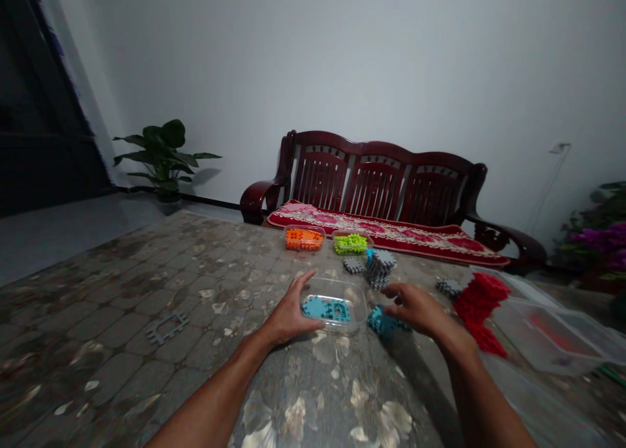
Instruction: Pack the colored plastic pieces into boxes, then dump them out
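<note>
A clear plastic container stands on the table in front of me, with a few flat teal notched tiles lying in it. My left hand is wrapped round its left end, thumb along the near side and fingers at the far side. Just right of the container is a pile of teal notched tiles. Over that pile hovers my right hand, its thumb and fingers apart and curved; I see nothing between them. Part of the pile is hidden under this hand.
Behind stand containers of orange pieces and lime-green pieces. A stack of grey tiles rises beyond my right hand. Red tiles and a large clear bin are at right. One grey frame piece lies left.
</note>
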{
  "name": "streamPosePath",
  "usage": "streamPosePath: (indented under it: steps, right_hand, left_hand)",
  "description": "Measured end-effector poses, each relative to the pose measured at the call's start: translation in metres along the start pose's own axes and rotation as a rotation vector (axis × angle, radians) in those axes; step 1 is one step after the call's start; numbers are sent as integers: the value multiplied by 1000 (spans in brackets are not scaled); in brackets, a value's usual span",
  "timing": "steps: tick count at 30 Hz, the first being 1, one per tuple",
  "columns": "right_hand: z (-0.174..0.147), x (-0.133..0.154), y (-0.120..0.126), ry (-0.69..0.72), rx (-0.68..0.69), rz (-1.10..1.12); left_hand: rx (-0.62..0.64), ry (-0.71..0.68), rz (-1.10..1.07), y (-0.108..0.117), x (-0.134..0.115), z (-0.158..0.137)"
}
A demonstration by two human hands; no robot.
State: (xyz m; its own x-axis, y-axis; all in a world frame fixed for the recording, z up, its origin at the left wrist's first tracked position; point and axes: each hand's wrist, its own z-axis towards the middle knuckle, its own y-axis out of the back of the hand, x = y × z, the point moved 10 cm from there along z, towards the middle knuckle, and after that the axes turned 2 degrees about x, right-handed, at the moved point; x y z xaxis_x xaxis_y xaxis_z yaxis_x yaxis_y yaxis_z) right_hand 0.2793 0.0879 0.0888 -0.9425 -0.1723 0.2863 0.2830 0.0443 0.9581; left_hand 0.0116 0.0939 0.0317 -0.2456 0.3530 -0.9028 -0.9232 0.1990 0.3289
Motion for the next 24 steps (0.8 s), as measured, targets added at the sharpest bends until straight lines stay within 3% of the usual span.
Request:
streamPosePath:
  steps: [10, 17, 24]
  right_hand:
    - [-14, 12, -21, -86, 173, -216]
    - [-16, 4, -6, -133, 127, -172]
    - [-20, 17, 11, -88, 72, -129]
  left_hand:
    - [-17, -4, 35, 2, -2, -1]
    - [-77, -81, 92, 5, -17, -2]
    - [-44, -25, 48, 1, -8, -1]
